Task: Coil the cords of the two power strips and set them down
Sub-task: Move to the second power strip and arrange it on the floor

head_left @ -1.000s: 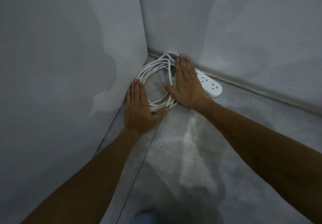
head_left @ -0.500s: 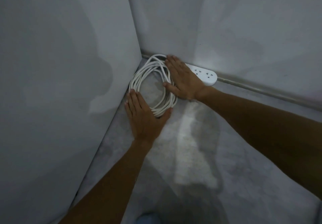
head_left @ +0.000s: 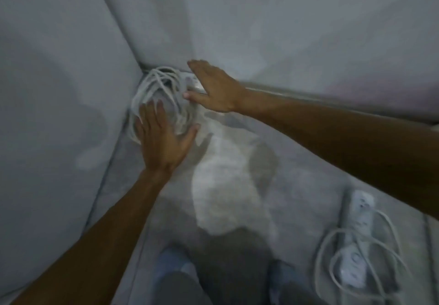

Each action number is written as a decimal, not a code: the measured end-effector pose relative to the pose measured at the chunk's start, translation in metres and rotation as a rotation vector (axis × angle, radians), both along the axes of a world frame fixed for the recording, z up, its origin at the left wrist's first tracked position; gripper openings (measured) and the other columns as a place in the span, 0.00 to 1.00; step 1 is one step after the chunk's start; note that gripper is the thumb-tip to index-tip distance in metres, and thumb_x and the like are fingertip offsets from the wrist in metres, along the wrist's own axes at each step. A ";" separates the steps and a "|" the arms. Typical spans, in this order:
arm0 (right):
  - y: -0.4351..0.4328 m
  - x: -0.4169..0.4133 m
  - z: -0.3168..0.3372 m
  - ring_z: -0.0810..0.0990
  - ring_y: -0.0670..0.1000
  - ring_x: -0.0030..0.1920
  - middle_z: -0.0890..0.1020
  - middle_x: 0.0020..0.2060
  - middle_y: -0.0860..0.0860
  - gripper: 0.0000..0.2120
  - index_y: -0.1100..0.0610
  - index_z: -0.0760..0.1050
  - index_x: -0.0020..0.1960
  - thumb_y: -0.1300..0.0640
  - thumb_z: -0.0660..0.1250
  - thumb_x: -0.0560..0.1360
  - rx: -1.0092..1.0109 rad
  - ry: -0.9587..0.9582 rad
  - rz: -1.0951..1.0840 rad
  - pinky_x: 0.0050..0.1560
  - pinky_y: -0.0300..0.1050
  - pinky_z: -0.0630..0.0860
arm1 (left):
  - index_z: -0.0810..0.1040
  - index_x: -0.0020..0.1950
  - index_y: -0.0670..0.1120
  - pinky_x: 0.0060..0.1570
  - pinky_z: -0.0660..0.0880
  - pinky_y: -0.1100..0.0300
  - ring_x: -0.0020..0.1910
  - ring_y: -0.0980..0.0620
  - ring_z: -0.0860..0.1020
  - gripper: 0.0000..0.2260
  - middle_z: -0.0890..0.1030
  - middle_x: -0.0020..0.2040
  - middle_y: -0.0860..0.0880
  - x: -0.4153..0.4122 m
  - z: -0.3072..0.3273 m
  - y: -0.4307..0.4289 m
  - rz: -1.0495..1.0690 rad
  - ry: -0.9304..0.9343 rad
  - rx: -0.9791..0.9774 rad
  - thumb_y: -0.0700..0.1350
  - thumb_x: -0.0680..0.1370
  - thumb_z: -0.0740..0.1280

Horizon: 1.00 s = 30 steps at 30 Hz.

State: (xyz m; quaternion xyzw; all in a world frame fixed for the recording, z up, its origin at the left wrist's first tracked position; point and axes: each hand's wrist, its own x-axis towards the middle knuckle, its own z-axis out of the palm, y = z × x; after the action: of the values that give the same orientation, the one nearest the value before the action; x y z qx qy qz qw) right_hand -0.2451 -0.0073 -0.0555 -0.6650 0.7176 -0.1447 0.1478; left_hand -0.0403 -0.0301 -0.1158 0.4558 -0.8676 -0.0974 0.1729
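A coiled white cord point(head_left: 152, 86) lies on the grey floor in the corner between two walls. My left hand point(head_left: 164, 138) is flat and spread over the coil's near edge. My right hand point(head_left: 213, 86) is flat with its fingers together, over the white power strip point(head_left: 193, 83), which is mostly hidden beneath it. Neither hand grips anything. A second white power strip point(head_left: 358, 238) with its cord point(head_left: 330, 245) in loose loops lies on the floor at the lower right. The picture is blurred by motion.
Grey walls point(head_left: 59, 91) close in on the left and behind the coil, with a skirting ledge point(head_left: 308, 95) along the back wall. My legs and blue footwear point(head_left: 171, 262) show at the bottom centre.
The view has pulled back and tilted down, so the second power strip and my legs came into sight. Both hands have slid back a little and rest flatter; the first strip is now nearly covered.
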 end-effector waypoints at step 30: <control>0.414 -0.088 -0.071 0.43 0.60 0.79 0.48 0.79 0.63 0.62 0.67 0.44 0.79 0.19 0.52 0.66 0.540 0.217 -0.211 0.78 0.59 0.44 | 0.63 0.75 0.36 0.75 0.55 0.42 0.75 0.38 0.62 0.41 0.65 0.75 0.36 -0.130 -0.053 0.247 -0.892 -0.059 0.404 0.67 0.75 0.58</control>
State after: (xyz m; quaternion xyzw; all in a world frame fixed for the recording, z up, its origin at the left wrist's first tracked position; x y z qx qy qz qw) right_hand -0.3332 0.4067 -0.1264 -0.5350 0.8069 0.1082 0.2258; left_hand -0.1701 0.2166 -0.1693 0.0668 -0.9465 -0.3157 -0.0021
